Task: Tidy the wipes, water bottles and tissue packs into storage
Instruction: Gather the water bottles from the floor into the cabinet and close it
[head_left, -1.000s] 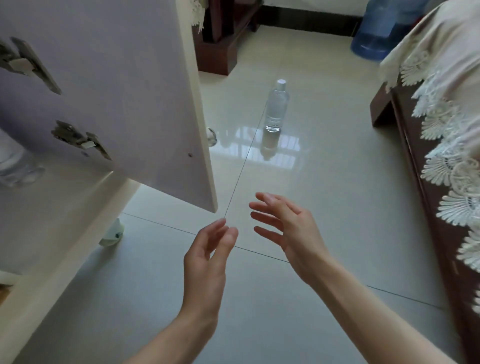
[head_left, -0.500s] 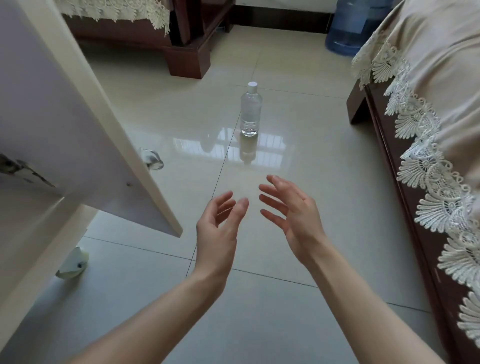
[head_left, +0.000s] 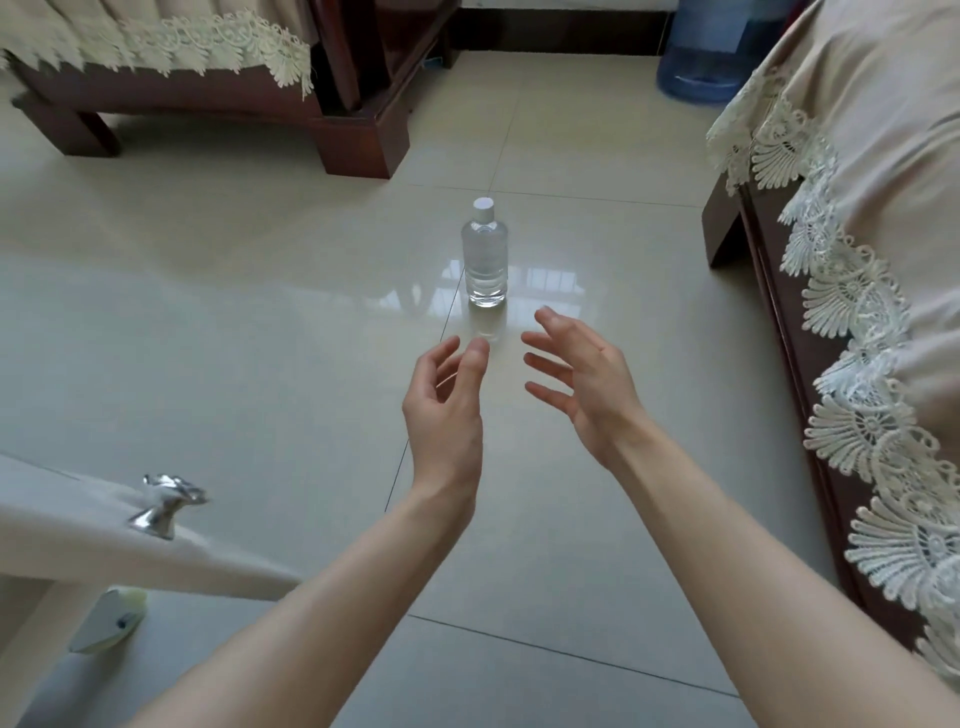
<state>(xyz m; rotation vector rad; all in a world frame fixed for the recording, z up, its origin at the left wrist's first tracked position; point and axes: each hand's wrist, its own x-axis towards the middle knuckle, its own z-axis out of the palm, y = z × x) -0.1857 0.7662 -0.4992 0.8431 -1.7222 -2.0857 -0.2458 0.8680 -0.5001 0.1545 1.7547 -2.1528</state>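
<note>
Reaching hands: we hold our left hand (head_left: 441, 415) and right hand (head_left: 587, 384) out low over the tiles, palms facing, fingers spread and loosely bent, gripping nothing. Both stop just short of the bottle (head_left: 485, 260).
Cupboard door (head_left: 78, 540): it juts in at our near left, with its metal knob (head_left: 163, 506) sticking up. We judge that turning back toward storage with a full hand could bang an elbow or the bottle on its edge.
Small object (head_left: 106, 621): something white and green lies on the floor under the door. We cannot tell what it is, but a careless foot could kick it.
Floor (head_left: 234, 364): the glossy tile looks slick, so we expect a nudged bottle to slide or roll.
Bottle: it stands upright and alone on the tile, white cap (head_left: 483, 205) on, well apart from the furniture. It is tall and narrow, so a fingertip hitting it before we close our grip would tip it. A hard squeeze may buckle the thin plastic.
Sofa (head_left: 883, 182) and bench (head_left: 208, 98): a rolling bottle could end up beneath either.
Jug (head_left: 696, 67): it sits far back, out of our reach.
</note>
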